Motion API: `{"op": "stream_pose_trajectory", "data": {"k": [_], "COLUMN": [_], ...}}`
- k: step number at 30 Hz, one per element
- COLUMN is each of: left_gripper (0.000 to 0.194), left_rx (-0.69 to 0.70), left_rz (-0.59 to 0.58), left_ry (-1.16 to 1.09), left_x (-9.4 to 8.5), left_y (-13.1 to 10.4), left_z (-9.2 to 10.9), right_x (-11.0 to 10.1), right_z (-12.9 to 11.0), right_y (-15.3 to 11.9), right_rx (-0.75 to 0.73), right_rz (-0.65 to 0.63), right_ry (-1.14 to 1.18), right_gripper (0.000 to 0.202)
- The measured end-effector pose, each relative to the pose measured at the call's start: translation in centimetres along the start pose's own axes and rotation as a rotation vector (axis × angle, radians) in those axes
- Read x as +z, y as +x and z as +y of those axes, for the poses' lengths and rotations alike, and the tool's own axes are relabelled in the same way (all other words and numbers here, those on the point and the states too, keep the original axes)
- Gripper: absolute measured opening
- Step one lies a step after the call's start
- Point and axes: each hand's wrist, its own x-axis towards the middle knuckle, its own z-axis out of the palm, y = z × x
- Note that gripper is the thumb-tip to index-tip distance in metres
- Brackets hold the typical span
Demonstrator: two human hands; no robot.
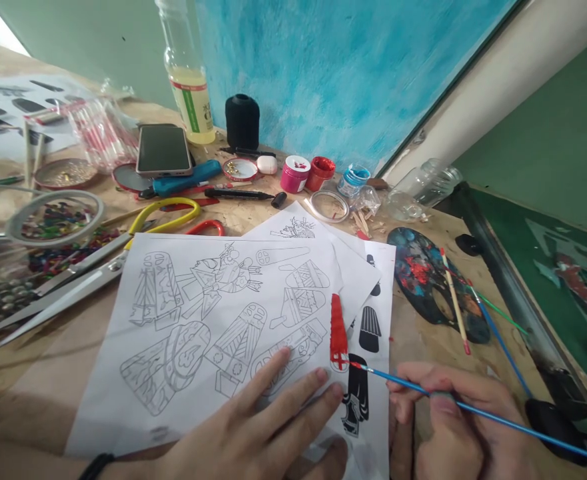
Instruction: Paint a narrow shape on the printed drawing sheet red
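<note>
My right hand (453,420) grips a thin blue paintbrush (473,410) whose red-loaded tip touches a red-painted shape (338,337) on a printed sheet. My left hand (268,427) lies flat with fingers spread on the top sheet of line drawings (208,320), pinning it to the table. Under that sheet lie two more printed sheets (373,313), partly covered. A dark paint palette (430,280) smeared with red and blue sits to the right, with other brushes (456,300) resting across it.
Large scissors (78,273) with yellow handles lie left of the sheets. Behind are a phone (163,150), a bottle (186,73), a black thread spool (242,121), paint pots (306,173), a marker (240,194), a glass jar (423,190) and bead containers (53,217).
</note>
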Motion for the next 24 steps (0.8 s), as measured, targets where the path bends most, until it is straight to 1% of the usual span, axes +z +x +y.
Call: {"op": "stream_pose_trajectory", "data": {"k": [1,4,5,7,10,11,12,13,14,15,16,18,19,23,24], "left_gripper": [0.036,0.035,0.035,0.036,0.035,0.035,0.035,0.036,0.036,0.034,0.036,0.036,0.036,0.034,0.035], "left_rx": [0.010,0.006,0.001,-0.006,0.001,0.007,0.002,0.030,0.004,-0.023,-0.003,-0.004,0.000,-0.017,-0.020], "left_rz": [0.000,0.007,0.009,-0.001,-0.006,-0.002,0.000,0.026,0.000,0.009,0.008,-0.009,-0.012,0.009,0.011], "left_ry": [-0.002,-0.005,-0.005,-0.008,-0.012,-0.014,-0.015,-0.016,-0.014,0.001,-0.006,-0.006,-0.009,-0.018,-0.019], "left_x": [0.08,0.10,0.02,-0.20,-0.36,-0.33,-0.27,-0.21,-0.16,-0.13,-0.12,-0.17,-0.19,-0.17,-0.14], "left_y": [-0.03,-0.02,0.00,0.00,-0.11,-0.14,-0.16,-0.17,-0.14,-0.10,-0.05,0.08,0.13,0.18,0.16], "left_z": [0.01,-0.03,-0.05,-0.07,-0.05,-0.04,-0.03,-0.02,-0.02,-0.03,-0.05,-0.06,-0.05,0.05,0.06], "right_x": [-0.02,-0.13,-0.14,-0.06,0.21,0.29,0.35,0.38,0.39,0.39,0.38,0.33,0.30,0.18,0.19], "right_z": [-0.06,0.19,0.34,0.52,0.34,0.20,0.06,-0.08,-0.19,-0.28,-0.34,-0.36,-0.32,-0.13,-0.15], "right_y": [-0.02,0.31,0.42,0.43,0.03,-0.08,-0.14,-0.15,-0.12,-0.09,-0.06,-0.09,-0.12,-0.17,-0.15], "right_rx": [-0.026,-0.185,-0.208,-0.173,-0.056,-0.042,-0.055,-0.081,-0.099,-0.102,-0.098,-0.081,-0.071,-0.064,-0.058], "right_rz": [-0.006,-0.110,-0.123,-0.074,0.034,0.027,-0.003,-0.037,-0.061,-0.068,-0.048,0.022,0.037,-0.020,-0.012], "right_ry": [0.002,-0.009,-0.017,-0.014,0.043,0.058,0.065,0.061,0.046,0.017,-0.011,-0.038,-0.048,-0.036,-0.025], "right_gripper": [0.019,0.018,0.019,0.020,0.020,0.020,0.020,0.020,0.019,0.020,0.021,0.022,0.022,0.022,0.023]}}
